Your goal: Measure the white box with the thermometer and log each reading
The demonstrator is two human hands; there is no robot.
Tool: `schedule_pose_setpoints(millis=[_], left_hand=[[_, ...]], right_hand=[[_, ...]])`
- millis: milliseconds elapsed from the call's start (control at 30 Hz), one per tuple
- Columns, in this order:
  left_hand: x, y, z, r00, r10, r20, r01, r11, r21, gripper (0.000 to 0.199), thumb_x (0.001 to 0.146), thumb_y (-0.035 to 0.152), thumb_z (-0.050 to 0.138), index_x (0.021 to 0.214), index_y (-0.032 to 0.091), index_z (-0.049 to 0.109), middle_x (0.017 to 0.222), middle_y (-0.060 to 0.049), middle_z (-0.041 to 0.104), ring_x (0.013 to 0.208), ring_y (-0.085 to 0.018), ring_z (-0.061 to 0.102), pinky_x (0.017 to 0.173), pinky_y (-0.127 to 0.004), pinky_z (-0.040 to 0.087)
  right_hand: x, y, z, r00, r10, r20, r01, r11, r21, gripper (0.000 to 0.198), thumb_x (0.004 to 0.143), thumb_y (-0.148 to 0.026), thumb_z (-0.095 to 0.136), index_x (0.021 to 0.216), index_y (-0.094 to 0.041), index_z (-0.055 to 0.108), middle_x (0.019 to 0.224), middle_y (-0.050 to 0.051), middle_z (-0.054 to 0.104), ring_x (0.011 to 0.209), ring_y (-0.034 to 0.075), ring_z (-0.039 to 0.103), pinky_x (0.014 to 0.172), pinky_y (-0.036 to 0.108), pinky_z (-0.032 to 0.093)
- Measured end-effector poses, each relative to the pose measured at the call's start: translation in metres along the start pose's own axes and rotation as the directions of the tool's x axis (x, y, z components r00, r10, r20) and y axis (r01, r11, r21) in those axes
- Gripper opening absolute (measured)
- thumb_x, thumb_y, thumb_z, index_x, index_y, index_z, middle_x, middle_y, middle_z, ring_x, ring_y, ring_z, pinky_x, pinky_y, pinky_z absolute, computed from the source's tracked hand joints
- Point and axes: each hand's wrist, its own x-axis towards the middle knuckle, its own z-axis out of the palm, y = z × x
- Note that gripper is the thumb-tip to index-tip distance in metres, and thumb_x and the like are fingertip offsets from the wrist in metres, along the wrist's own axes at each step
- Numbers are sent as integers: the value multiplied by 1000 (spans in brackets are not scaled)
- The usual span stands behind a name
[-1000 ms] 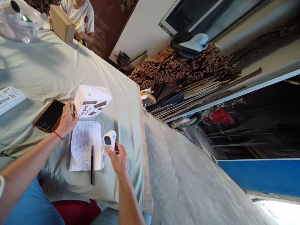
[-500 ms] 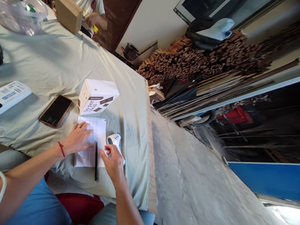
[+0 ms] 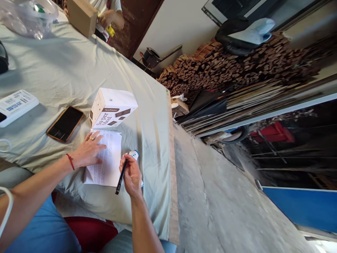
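Observation:
My left hand (image 3: 91, 149) lies with fingers spread on the left part of the handwritten sheets of paper (image 3: 112, 172). Between the fingers of my right hand (image 3: 132, 175) is a black pen (image 3: 120, 181), raised at a slant by the paper's right edge. Under and behind that hand lies a white and blue infrared thermometer (image 3: 134, 154), mostly covered by it. A white "Super Meal" box (image 3: 113, 109) stands just beyond the top of the paper. To the left of the box rests a smartphone (image 3: 65, 123) in a brown case, its screen dark.
A white device with a label (image 3: 18, 105) lies at the left of the cloth-covered table (image 3: 65, 63). A clear plastic tub (image 3: 28, 21) stands at the far left. Across the table, another person's hand (image 3: 107, 19) is near a cardboard box (image 3: 82, 15). Stacked wood (image 3: 200, 66) lines the wall.
My right hand has picked up the pen from the paper and now holds it off to the right, over the thermometer. My left hand stays on the paper. The view has shifted slightly.

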Motion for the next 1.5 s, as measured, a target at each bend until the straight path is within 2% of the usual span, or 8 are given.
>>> schedule_pose_setpoints(millis=[67,133,233,333,467,667,1267,1500], left_hand=[[-1,4,-1,998,38,42,-36,998,-45,31,83,28,81,114,23,76,144,-12,58,142,-36,47,117,-51,42],[-1,8,-2,995,61,78,-54,995,-87,19,88,22,73,106,21,79,139,-11,61,132,-30,55,110,-44,48],[-2,13,-3,993,74,94,-63,992,-112,15,91,19,69,101,20,80,135,-11,62,125,-28,59,107,-41,50],[-2,15,-4,992,74,104,-61,991,-120,12,91,18,69,96,20,80,133,-11,62,125,-28,58,108,-42,49],[-3,16,-4,991,75,114,-62,992,-113,12,92,18,69,95,21,80,132,-11,61,126,-28,56,108,-42,49],[-5,15,0,994,77,73,-68,991,-118,14,91,17,69,97,23,80,133,-9,59,128,-29,56,110,-43,48],[-5,15,1,995,68,76,-58,991,-121,16,91,16,69,101,23,80,134,-10,59,131,-30,54,110,-44,48],[-5,17,0,994,74,81,-63,989,-132,13,91,16,68,94,22,78,133,-10,59,131,-30,53,111,-45,47]], right_hand=[[0,1,6,998,-23,-53,24,999,21,22,93,-37,65,111,-25,64,81,-1,61,71,15,60,66,28,53],[3,2,12,996,-38,-80,36,999,-25,21,98,-41,57,104,-24,66,73,-2,58,66,15,58,63,29,51],[7,7,18,997,-9,-78,-2,991,-134,30,100,-42,50,100,-21,72,71,0,60,63,16,60,63,31,51],[10,16,21,994,3,-112,-28,976,-218,27,94,-42,56,88,-21,72,74,2,66,64,16,61,63,31,52],[10,26,23,982,8,-187,-60,959,-277,18,84,-37,62,85,-20,69,72,0,68,63,16,60,61,30,52],[11,24,25,988,-39,-148,-22,922,-387,18,86,-36,57,80,-22,66,67,0,64,63,17,59,62,30,51],[12,23,27,991,-8,-133,-42,928,-371,20,86,-37,56,79,-22,66,66,0,63,60,17,56,60,31,50],[12,22,29,988,-55,-147,-7,922,-388,19,88,-37,56,81,-22,65,69,0,64,65,17,58,63,31,51]])
